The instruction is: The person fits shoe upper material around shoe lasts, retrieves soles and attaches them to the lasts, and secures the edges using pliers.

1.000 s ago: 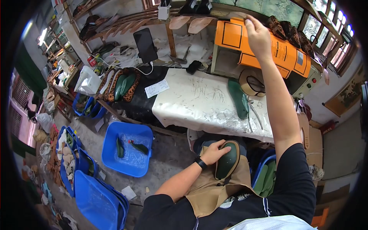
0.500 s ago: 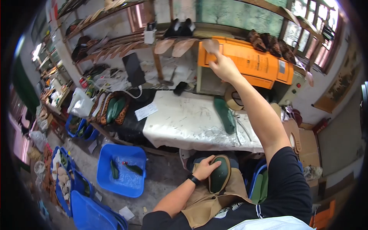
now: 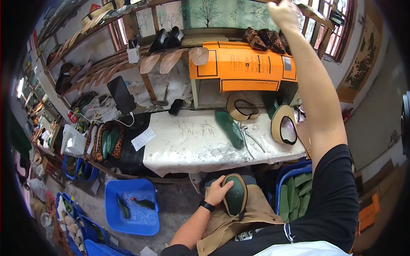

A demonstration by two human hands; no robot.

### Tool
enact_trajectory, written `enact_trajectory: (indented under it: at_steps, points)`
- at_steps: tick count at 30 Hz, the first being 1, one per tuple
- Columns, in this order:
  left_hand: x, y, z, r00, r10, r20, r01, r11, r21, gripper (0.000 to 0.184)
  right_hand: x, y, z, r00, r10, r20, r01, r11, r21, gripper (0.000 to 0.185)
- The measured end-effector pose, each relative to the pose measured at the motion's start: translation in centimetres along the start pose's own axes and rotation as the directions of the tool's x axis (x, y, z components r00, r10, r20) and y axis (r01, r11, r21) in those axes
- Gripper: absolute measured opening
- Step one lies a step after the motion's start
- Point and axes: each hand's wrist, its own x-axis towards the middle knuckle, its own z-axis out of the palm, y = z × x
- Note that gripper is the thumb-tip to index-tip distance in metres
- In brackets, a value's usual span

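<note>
In my lap, my left hand is wrapped round a green shoe last with tan shoe-upper material round its edge. The last's sole faces up, and my thumb lies across it. My right hand is raised at the top edge of the view, near the upper shelf; its fingertips are cut off, so what they hold, if anything, is hidden. On the white-covered bench ahead lie another green shoe last, pincers and two tan uppers, one with a black rim.
Behind the bench stands a machine under an orange cover, with leopard-print shoes on top. Insoles line the lower shelf. A blue bin holding two lasts sits on the floor at left, another full of green lasts at my right.
My right hand has risen from an insole on the lower shelf to the top of the view. My head view has shifted right. The left hand keeps the same hold.
</note>
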Motion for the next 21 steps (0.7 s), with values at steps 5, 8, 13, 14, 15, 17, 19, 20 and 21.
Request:
enact_trajectory:
  at_steps: [5, 8, 13, 14, 15, 17, 19, 20, 21]
  points:
    - [0.4, -0.1, -0.1, 0.999, -0.016, 0.04, 0.018, 0.999, -0.034, 0.024, 8.4, 13.5, 8.9, 0.959, 0.002, -0.283, -0.006, 1.0, -0.011, 0.045]
    - [0.5, -0.2, -0.3, 1.0, 0.006, 0.015, -0.006, 1.0, -0.01, 0.023, -0.4, 6.8, -2.9, 0.998, -0.002, -0.055, -0.002, 0.997, -0.079, 0.039]
    - [0.6, 0.0, 0.5, 1.0, 0.019, 0.021, -0.019, 1.0, 0.001, 0.023, -1.7, 10.1, -6.4, 0.943, -0.017, -0.333, 0.197, 0.834, 0.516, 0.048]
    - [0.4, 0.2, 0.5, 1.0, 0.012, 0.025, -0.012, 1.0, 0.0, 0.022, -1.7, 11.4, -6.5, 0.944, 0.022, -0.329, 0.201, 0.753, 0.627, 0.059]
    - [0.1, 0.3, 0.6, 1.0, 0.001, 0.028, -0.001, 1.0, -0.001, 0.022, -2.0, 12.7, -6.3, 0.946, 0.063, -0.318, 0.2, 0.658, 0.726, 0.071]
    - [-0.1, 0.5, 0.8, 0.999, -0.011, 0.032, 0.011, 1.0, -0.006, 0.022, -5.3, 11.6, -6.7, 0.973, 0.09, -0.214, 0.116, 0.61, 0.784, 0.059]
    - [-0.1, 0.7, 1.0, 0.999, 0.001, 0.035, 0.0, 1.0, -0.018, 0.023, -9.3, 8.8, -7.5, 0.994, 0.109, -0.025, -0.032, 0.489, 0.871, 0.039]
    - [-0.5, 0.6, 1.2, 0.999, 0.01, 0.036, -0.009, 1.0, -0.025, 0.023, -10.3, 8.4, -7.8, 0.992, 0.107, 0.068, -0.107, 0.424, 0.899, 0.033]
    - [-0.8, 0.4, 1.5, 0.999, 0.004, 0.037, -0.003, 1.0, -0.024, 0.023, -10.5, 8.8, -7.8, 0.991, 0.112, 0.072, -0.113, 0.425, 0.898, 0.033]
